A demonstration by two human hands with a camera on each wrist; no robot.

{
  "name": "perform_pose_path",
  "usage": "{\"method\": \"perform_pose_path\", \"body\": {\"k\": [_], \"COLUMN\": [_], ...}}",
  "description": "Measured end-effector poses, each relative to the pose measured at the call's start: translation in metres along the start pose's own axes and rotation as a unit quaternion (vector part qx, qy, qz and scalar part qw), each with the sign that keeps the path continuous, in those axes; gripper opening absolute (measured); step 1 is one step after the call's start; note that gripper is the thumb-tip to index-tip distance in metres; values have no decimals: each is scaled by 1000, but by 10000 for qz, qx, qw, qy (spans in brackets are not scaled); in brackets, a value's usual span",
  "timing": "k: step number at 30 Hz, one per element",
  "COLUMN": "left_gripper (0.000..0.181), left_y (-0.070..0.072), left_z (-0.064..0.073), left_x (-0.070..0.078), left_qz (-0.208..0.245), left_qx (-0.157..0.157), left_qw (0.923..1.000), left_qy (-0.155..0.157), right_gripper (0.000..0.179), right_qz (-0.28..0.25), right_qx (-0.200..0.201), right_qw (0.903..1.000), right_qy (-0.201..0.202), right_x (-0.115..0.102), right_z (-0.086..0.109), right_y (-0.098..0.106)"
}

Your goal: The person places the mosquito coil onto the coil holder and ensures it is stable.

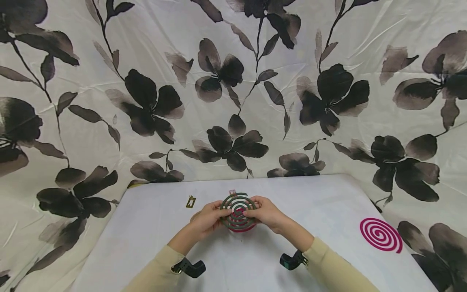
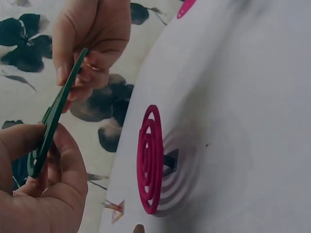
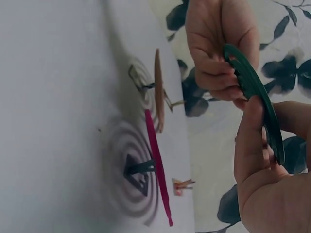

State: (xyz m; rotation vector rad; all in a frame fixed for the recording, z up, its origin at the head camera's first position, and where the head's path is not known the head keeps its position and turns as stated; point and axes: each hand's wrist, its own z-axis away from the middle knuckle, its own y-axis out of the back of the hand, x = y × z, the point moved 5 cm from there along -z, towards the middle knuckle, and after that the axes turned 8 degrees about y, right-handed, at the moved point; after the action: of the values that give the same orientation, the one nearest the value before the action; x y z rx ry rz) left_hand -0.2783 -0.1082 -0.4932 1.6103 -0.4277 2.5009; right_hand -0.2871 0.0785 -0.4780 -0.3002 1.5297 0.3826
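Note:
Both hands hold a dark green mosquito coil (image 2: 57,111) up above the table. My left hand (image 1: 207,221) pinches its left edge between thumb and fingers, while my right hand (image 1: 268,214) grips the right edge the same way. Seen from the wrists, the green coil is tilted and nearly edge-on. Below it, a pink mosquito coil (image 2: 159,160) sits raised on a small dark metal stand (image 3: 141,167), casting a spiral shadow. From the head, the green coil and the hands cover most of that pink one.
On the white table (image 1: 146,251), a second pink coil (image 1: 379,234) lies at the right. A brown coil (image 3: 159,92) is raised on a stand beside the pink one. A brass-coloured stand (image 1: 190,201) is at the back left, and a small reddish stand (image 3: 181,186) at the back edge.

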Motion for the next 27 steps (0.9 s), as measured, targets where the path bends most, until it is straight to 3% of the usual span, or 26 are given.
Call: {"method": "perform_pose_path", "body": {"k": [11,18,27], "left_gripper": [35,37,39], "left_y": [13,19,25], "left_z": [-17,-30,-52], "left_x": [20,37,46], "left_qz": [-68,-243,-23], "left_qx": [274,395,468], "left_qw": [9996,9989,9988], "left_qy": [8,95,136], "right_gripper": [30,28,21], "right_qz": [156,-68,-119], "right_qx": [158,268,374], "right_qw": [9997,9994,9990], "right_qy": [-90,-201,-203], "right_x": [-9,-14,-21], "right_z": [-27,-45,-62], "right_y": [2,7,12]}}
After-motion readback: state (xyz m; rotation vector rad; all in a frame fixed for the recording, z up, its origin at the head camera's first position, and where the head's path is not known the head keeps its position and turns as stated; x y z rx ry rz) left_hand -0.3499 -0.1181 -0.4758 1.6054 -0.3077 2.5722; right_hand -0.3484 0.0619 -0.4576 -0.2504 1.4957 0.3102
